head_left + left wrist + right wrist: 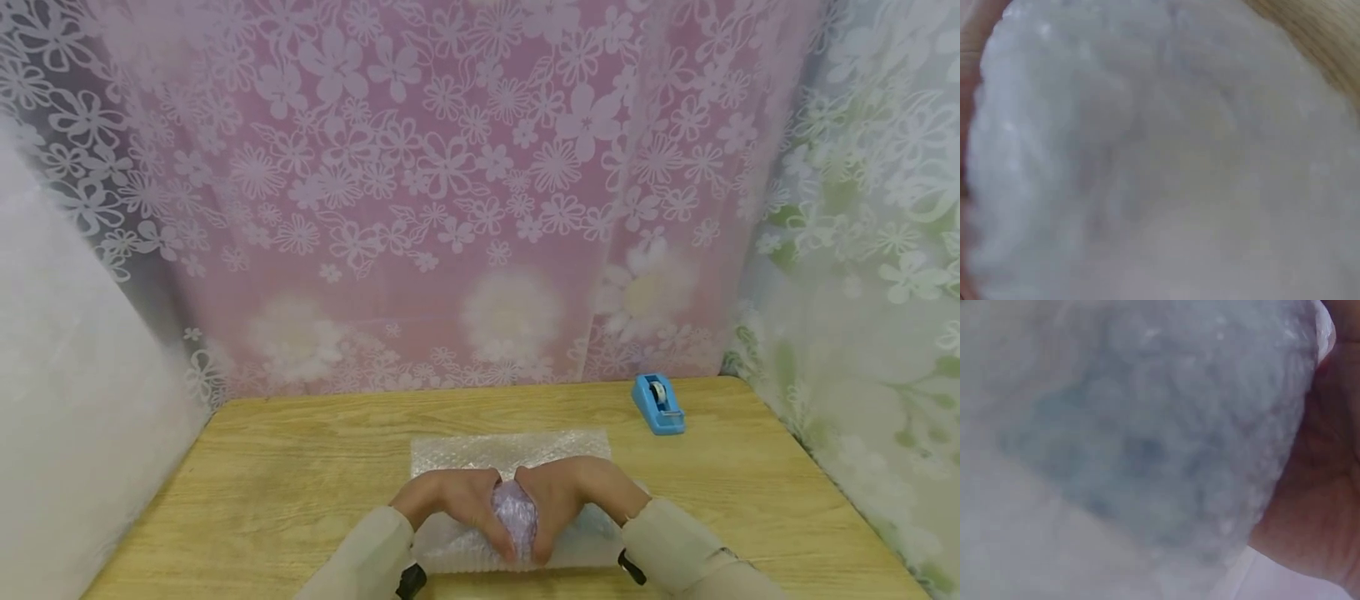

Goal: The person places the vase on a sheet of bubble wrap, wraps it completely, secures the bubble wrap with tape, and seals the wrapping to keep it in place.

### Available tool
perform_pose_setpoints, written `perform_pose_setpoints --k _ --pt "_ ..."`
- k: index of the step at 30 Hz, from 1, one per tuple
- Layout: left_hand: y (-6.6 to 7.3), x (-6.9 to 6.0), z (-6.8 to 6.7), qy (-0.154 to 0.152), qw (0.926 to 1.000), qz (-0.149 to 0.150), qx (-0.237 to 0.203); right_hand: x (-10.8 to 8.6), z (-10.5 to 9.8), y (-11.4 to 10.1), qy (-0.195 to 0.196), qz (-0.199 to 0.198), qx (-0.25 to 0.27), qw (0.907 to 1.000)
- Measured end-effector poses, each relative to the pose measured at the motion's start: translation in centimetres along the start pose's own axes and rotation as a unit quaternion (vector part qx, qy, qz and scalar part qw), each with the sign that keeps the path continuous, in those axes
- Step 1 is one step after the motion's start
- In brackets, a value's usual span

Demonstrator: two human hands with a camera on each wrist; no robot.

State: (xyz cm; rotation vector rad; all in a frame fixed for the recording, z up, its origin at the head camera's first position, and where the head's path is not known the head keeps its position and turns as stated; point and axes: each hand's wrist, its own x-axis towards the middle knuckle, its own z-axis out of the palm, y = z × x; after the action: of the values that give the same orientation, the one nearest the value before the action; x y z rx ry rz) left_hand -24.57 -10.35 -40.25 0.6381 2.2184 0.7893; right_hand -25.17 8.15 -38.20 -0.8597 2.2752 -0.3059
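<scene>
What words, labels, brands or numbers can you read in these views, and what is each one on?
None can be read in any view.
Blue tape dispenser: too small to make out any lettering.
Bubble wrap: no readable text; the bluish patch within it, in the right wrist view, is too blurred to tell.
Floral backdrop: flower patterns, no legible words.

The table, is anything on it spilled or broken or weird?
Nothing stands out: no spill or break shows on the table. The blue tape dispenser stands near the far edge. The left hand and right hand hold a crinkly purplish bundle amid bubble wrap, and hide part of it.
</scene>
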Motion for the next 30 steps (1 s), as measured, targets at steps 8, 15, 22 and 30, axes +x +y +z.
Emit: perform_pose_setpoints --k 8,15,22,30 --pt "0.2 -0.1 -0.5 0.001 0.9999 -0.003 0.013 0.3 -0.6 0.3 -0.024 0.007 0.034 0.9991" --pt "0.2 -0.4 -0.8 -0.008 0.9994 -0.025 0.024 1.1 -1.4 0.9 -0.078 -0.017 0.036 0.9961" --pt "0.1 -0.1 -1.3 0.006 0.9927 -0.092 0.078 1.9 -2.5 1.3 -0.144 0.008 0.051 0.9883" --pt "0.1 -0.1 -1.8 0.023 0.9784 -0.13 0.159 2.7 -3.1 1.1 -0.179 0.043 0.069 0.9805"
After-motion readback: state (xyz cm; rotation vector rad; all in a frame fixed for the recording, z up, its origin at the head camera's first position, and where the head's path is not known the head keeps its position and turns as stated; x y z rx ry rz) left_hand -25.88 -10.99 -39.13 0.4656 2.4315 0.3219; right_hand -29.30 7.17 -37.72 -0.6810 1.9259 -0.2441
